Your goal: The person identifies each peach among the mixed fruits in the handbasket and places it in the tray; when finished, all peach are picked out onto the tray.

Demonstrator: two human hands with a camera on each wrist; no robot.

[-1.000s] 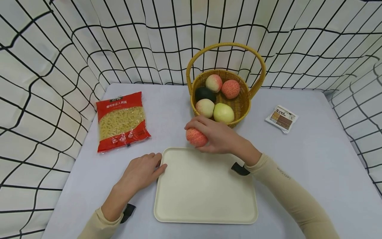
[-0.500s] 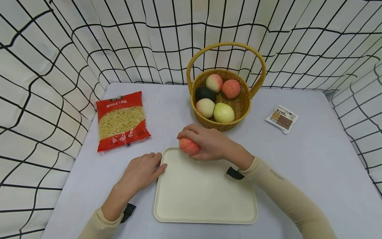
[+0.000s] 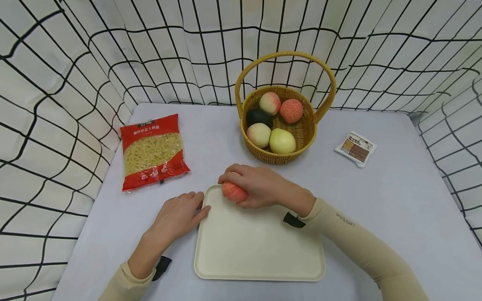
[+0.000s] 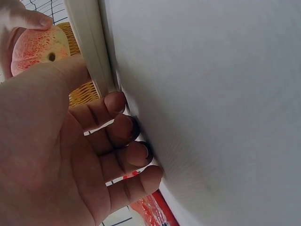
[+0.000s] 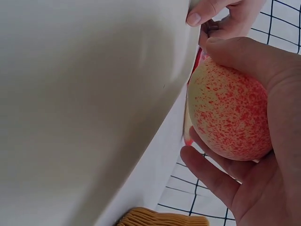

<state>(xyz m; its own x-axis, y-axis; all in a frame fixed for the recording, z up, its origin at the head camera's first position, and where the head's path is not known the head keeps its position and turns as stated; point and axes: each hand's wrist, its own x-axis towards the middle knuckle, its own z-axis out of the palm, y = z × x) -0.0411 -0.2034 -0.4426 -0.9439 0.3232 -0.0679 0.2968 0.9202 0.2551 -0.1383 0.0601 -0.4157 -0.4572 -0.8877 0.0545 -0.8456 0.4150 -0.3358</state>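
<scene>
My right hand (image 3: pixel 260 188) grips a speckled red-and-cream peach (image 3: pixel 234 192), thumb on one side and fingers round the other. In the right wrist view the peach (image 5: pixel 230 110) is just above the rim of a cream rectangular tray (image 3: pixel 260 251), at its far left corner. My left hand (image 3: pixel 178 217) is at the tray's left edge. Its thumb lies over the rim while the bent fingers stay outside, fingertips down at the tabletop. The left wrist view has these fingers (image 4: pixel 124 129) beside the tray wall (image 4: pixel 89 42), with the peach beyond.
Behind the tray stands a yellow wicker basket (image 3: pixel 265 158) with a tall handle, holding several fruits. A red pasta bag (image 3: pixel 154 150) lies at the left, a small white-and-brown packet (image 3: pixel 356 149) at the right. Black-and-white grid sheets (image 3: pixel 211 46) surround the table.
My right hand has carried the peach away from the basket, left and nearer, over the tray's far left corner. The left hand has kept its place at the tray's edge.
</scene>
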